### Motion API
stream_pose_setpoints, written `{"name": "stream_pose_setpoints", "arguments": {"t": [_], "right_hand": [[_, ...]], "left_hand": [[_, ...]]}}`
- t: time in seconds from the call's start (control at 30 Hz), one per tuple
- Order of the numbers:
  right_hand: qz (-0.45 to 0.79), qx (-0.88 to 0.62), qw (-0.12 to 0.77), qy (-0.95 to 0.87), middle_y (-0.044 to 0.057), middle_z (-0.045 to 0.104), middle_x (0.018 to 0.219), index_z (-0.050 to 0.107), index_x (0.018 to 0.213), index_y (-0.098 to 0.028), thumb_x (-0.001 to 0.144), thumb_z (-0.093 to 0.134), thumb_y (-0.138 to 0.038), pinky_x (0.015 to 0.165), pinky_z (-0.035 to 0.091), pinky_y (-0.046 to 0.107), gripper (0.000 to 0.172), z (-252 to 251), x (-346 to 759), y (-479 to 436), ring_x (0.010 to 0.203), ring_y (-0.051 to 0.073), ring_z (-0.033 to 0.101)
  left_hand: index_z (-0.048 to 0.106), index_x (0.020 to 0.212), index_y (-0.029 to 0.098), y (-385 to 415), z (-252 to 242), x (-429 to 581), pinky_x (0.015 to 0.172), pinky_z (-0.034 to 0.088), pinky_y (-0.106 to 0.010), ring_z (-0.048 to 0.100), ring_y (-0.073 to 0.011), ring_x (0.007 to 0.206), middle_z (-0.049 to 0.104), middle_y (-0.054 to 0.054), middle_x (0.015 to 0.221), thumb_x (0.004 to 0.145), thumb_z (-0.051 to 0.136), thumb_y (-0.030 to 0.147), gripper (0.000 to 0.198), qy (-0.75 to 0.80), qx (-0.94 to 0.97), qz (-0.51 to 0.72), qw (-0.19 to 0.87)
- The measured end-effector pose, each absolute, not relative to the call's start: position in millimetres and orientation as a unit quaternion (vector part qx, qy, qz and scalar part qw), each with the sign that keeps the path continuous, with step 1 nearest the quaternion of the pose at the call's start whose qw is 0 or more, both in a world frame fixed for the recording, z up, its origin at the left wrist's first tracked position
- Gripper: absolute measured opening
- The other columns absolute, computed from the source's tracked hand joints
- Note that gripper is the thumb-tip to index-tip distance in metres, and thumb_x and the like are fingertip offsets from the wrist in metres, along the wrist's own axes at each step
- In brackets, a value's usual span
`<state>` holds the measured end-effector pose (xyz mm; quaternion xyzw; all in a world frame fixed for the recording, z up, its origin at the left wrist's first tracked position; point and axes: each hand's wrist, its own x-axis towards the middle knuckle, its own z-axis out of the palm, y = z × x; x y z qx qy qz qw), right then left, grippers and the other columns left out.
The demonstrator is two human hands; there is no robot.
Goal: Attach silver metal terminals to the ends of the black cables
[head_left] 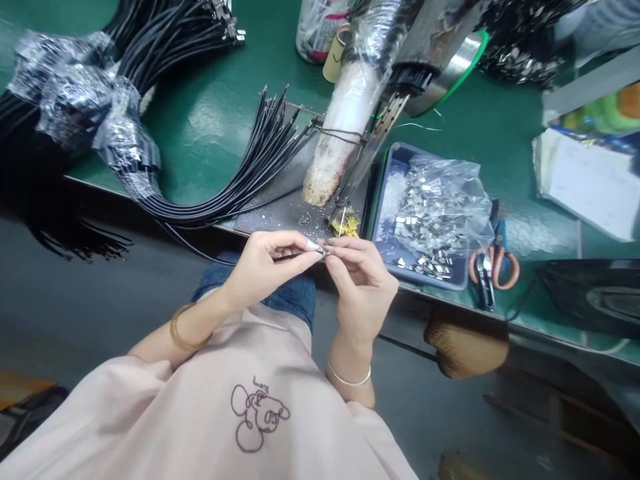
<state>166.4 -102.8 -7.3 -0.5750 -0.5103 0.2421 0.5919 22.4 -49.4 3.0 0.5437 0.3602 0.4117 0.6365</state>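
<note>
My left hand [275, 263] pinches the end of a black cable [193, 252] at the table's front edge. My right hand [363, 273] meets it there, thumb and fingers closed around the cable's tip; a small metal piece seems to be between them, but the fingers hide most of it. Just beyond my fingertips, a thin soldering tip [343, 221] points down from a holder. The bundle of black cables [200, 212] curves in from the left, its bare ends fanned out. To the right stands a blue-grey tray [460, 285] with small metal connectors [425, 200] and a plastic bag.
A white plastic-wrapped tube [345, 120] hangs low over the work spot. Orange-handled scissors [505, 267] and cutters [484, 280] lie right of the tray. Behind are a solder wire reel [457, 73] and a plastic jar [320, 30]. More wrapped cable bundles [75, 100] lie left.
</note>
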Motion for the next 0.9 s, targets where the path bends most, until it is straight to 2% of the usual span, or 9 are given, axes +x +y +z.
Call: {"name": "stream_pose_setpoints", "arguments": {"t": [0.17, 0.3, 0.43, 0.53, 0.67, 0.8, 0.9], "right_hand": [[0.278, -0.557, 0.604, -0.498, 0.001, 0.072, 0.096, 0.072, 0.084, -0.023, 0.086, 0.070, -0.019, 0.077, 0.064, 0.030, 0.005, -11, 167, -101, 0.087, 0.016, 0.076], [0.286, -0.542, 0.634, -0.472, 0.002, 0.070, 0.094, 0.066, 0.078, -0.020, 0.089, 0.067, -0.024, 0.078, 0.065, 0.032, 0.011, -14, 170, -98, 0.086, 0.017, 0.075], [0.137, -0.555, 0.667, -0.478, 0.002, 0.071, 0.095, 0.066, 0.090, -0.022, 0.095, 0.060, -0.021, 0.079, 0.065, 0.036, 0.009, -9, 170, -99, 0.088, 0.017, 0.075], [0.035, -0.525, 0.623, -0.579, 0.002, 0.075, 0.099, 0.067, 0.104, -0.026, 0.097, 0.056, -0.018, 0.076, 0.065, 0.037, 0.015, -7, 168, -103, 0.091, 0.018, 0.075], [-0.017, -0.526, 0.568, -0.633, 0.001, 0.077, 0.094, 0.067, 0.101, -0.025, 0.092, 0.063, -0.012, 0.072, 0.064, 0.030, 0.017, -13, 168, -103, 0.086, 0.016, 0.075], [0.071, -0.558, 0.597, -0.572, 0.001, 0.075, 0.090, 0.066, 0.094, -0.023, 0.090, 0.065, -0.013, 0.069, 0.064, 0.029, 0.011, -17, 170, -99, 0.085, 0.016, 0.075], [0.078, -0.555, 0.575, -0.596, 0.001, 0.076, 0.094, 0.066, 0.092, -0.024, 0.088, 0.069, -0.014, 0.072, 0.063, 0.030, 0.012, -16, 172, -96, 0.089, 0.017, 0.075]], "left_hand": [[0.070, 0.069, 0.014, -52, 5, 27, 0.056, 0.048, -0.017, 0.060, -0.0086, 0.061, 0.071, -0.002, 0.070, 0.080, 0.072, 0.016, 0.011, 0.363, 0.589, 0.427, 0.582], [0.071, 0.073, 0.014, -51, 6, 27, 0.051, 0.043, -0.017, 0.052, -0.0070, 0.055, 0.066, -0.001, 0.065, 0.082, 0.070, 0.022, 0.012, 0.362, 0.560, 0.403, 0.627], [0.072, 0.077, 0.014, -44, 4, 24, 0.049, 0.036, -0.019, 0.046, -0.0068, 0.051, 0.060, 0.001, 0.060, 0.080, 0.073, 0.029, 0.016, 0.384, 0.525, 0.368, 0.664], [0.071, 0.073, 0.014, -40, 3, 25, 0.047, 0.031, -0.020, 0.039, -0.0063, 0.049, 0.050, 0.004, 0.052, 0.078, 0.074, 0.029, 0.016, 0.384, 0.524, 0.362, 0.668], [0.071, 0.071, 0.014, -38, 3, 26, 0.050, 0.035, -0.020, 0.042, -0.0065, 0.051, 0.052, 0.003, 0.055, 0.076, 0.072, 0.025, 0.012, 0.366, 0.517, 0.377, 0.675], [0.075, 0.074, 0.014, -36, 2, 25, 0.054, 0.041, -0.021, 0.049, -0.0088, 0.057, 0.060, 0.000, 0.061, 0.078, 0.071, 0.027, 0.013, 0.377, 0.518, 0.374, 0.670], [0.074, 0.073, 0.014, -35, 3, 25, 0.055, 0.042, -0.021, 0.051, -0.0091, 0.058, 0.061, 0.000, 0.062, 0.079, 0.072, 0.028, 0.015, 0.377, 0.527, 0.375, 0.663]]}}
